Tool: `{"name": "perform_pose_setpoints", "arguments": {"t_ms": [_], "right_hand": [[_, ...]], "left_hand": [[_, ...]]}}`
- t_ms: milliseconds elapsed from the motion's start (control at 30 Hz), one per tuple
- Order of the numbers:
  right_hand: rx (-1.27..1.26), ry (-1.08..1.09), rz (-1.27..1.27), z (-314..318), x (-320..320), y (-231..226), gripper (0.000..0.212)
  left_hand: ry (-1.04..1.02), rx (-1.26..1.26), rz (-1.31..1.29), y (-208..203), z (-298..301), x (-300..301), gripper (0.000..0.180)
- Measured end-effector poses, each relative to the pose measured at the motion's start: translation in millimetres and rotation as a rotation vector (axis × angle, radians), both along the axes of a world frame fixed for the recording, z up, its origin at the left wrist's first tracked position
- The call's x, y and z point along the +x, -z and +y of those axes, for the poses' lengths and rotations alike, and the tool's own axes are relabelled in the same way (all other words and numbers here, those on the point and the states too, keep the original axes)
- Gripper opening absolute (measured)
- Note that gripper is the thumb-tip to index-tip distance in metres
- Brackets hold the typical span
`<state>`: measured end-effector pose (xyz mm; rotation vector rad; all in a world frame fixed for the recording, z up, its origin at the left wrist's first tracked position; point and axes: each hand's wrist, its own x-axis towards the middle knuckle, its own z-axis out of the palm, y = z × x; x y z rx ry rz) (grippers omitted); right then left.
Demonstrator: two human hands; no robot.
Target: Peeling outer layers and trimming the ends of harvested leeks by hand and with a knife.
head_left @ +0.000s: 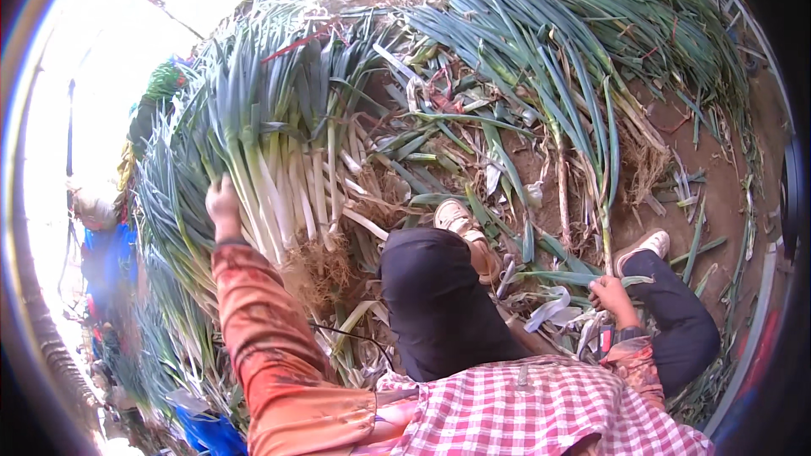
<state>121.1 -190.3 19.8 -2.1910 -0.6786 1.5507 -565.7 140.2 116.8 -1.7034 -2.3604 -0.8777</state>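
Note:
At the left, a thick row of peeled green onions lies with white stalks and bushy roots toward me. My left hand is against the stalks on its left side; its fingers are blurred, so I cannot tell whether they grip one. At the lower right, my right hand is closed round the root end of an unpeeled green onion. That onion's long leaves stretch away from me toward the far heap. The tips of the fingers round it are partly hidden.
Unpeeled green onions with brown roots are heaped at the far right. Stripped leaves and pale skins litter the brown ground between my shoes. A blue plastic sheet lies at the lower left, and a metal rail runs along the right.

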Motion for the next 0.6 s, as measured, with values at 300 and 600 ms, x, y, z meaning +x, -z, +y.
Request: {"name": "perform_pose_setpoints", "arguments": {"t_ms": [300, 600], "right_hand": [[-0.094, 0.051, -0.039, 14, 19, 27, 0.018], [-0.180, -0.084, -0.183, 18, -1, 31, 0.019]], "left_hand": [[-0.228, -0.111, -0.993, 111, -126, 31, 0.021], [0.121, -0.383, -0.246, 160, -41, 84, 0.028]]}}
